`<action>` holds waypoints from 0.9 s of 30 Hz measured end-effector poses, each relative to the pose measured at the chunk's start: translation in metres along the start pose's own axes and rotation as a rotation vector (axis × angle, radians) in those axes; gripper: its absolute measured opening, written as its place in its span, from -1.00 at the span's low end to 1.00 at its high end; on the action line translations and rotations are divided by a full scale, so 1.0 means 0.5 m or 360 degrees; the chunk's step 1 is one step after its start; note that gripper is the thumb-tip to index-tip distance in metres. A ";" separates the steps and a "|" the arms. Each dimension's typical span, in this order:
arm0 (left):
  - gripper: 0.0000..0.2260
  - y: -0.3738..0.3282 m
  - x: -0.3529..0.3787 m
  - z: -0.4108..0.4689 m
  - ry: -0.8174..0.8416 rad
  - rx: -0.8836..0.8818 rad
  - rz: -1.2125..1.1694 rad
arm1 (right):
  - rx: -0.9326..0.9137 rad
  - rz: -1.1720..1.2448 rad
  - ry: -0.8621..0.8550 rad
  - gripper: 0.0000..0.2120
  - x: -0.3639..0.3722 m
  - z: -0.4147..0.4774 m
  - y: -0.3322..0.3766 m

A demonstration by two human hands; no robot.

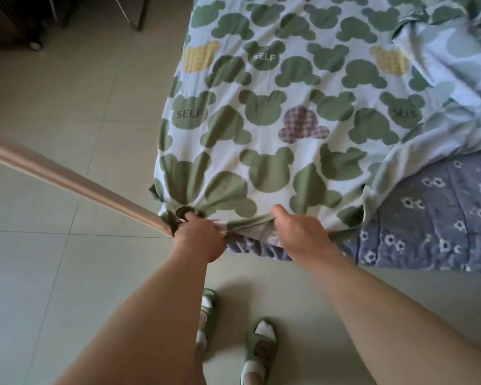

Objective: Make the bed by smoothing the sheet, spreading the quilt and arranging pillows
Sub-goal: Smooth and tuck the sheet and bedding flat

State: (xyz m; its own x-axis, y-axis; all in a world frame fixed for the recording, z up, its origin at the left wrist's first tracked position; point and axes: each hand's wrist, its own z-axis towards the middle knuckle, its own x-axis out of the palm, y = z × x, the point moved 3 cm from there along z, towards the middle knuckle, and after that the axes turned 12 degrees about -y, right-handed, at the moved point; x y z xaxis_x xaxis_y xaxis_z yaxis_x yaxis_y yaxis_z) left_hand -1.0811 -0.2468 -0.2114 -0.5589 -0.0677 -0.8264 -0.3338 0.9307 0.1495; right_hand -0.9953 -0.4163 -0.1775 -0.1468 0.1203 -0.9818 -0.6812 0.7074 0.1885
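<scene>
**Both hands on near edge of quilt**

Quilt [275, 107], white with green bear shapes, lies spread over the bed, its right side folded back and rumpled. Blue flowered sheet [428, 218] is exposed beneath at right. Left hand [200, 234]: fingers curled tight round the bunched near-left corner, beside the end of a pink rail [67, 176]. Right hand [300, 229]: thumb on top, fingers tucked under, pinching the near hem. Green slippers [258, 345] stand on the tiled floor [53, 107].

Pale glossy floor tiles [67, 140] catch soft daylight at nine o'clock. At eleven o'clock, dark furniture [17, 15] stands on a caster [36, 46], with metal legs [137, 26] just beside it.
</scene>
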 end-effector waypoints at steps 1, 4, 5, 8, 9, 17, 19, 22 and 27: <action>-0.50 0.002 0.012 -0.001 0.0008 -0.0050 -0.0034 | 0.0068 0.0028 0.0128 -0.80 0.008 -0.021 -0.001; -0.51 0.010 0.016 -0.016 0.0058 -0.0157 -0.0090 | 0.0140 0.0143 0.0346 -0.60 0.012 -0.058 0.001; -0.52 0.013 0.010 -0.025 0.0049 -0.0145 -0.0089 | 0.0111 0.0092 0.0405 -0.57 0.008 -0.063 -0.002; -0.52 0.015 0.012 -0.045 0.0085 -0.0117 -0.0029 | 0.0133 -0.0173 0.0498 -0.75 0.008 -0.076 -0.037; -0.51 0.016 0.015 -0.049 0.0078 -0.0108 -0.0015 | 0.0197 -0.0255 0.0465 -0.80 0.008 -0.081 -0.051; -0.59 0.038 0.023 -0.059 -0.0267 -0.0225 -0.0021 | 0.0262 -0.0640 0.0517 -0.79 0.044 -0.141 -0.064; -0.65 0.034 0.020 -0.079 -0.0406 -0.0348 -0.0284 | 0.0261 -0.0625 0.0552 -0.78 0.047 -0.151 -0.061; -0.61 0.012 0.036 -0.113 -0.0554 -0.0547 -0.0748 | 0.0305 -0.0616 0.0579 -0.76 0.045 -0.153 -0.058; -0.46 -0.011 0.030 -0.118 -0.0730 -0.0763 -0.1181 | 0.0376 -0.0623 0.0541 -0.77 0.048 -0.147 -0.046</action>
State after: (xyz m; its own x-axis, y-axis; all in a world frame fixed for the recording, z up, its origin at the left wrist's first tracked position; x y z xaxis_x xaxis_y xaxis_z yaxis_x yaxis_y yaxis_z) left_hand -1.1326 -0.2740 -0.1928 0.2292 -0.3343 -0.9142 -0.8080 0.4583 -0.3702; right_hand -1.0360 -0.4808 -0.2039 -0.1650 -0.3854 -0.9079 -0.5583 0.7953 -0.2361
